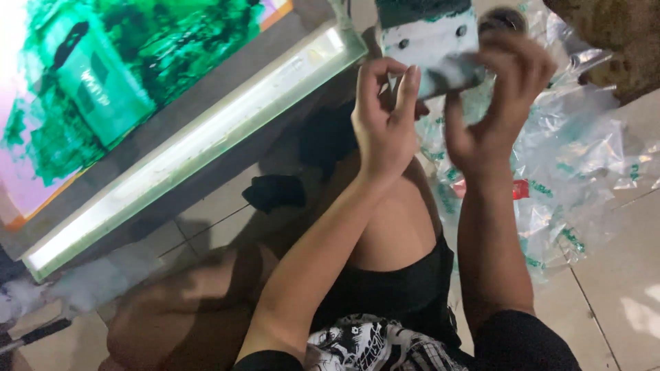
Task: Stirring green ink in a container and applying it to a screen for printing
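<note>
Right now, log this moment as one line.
left hand: touching squeegee | right hand: gripping squeegee | screen frame: left | plastic bags: right, on floor
</note>
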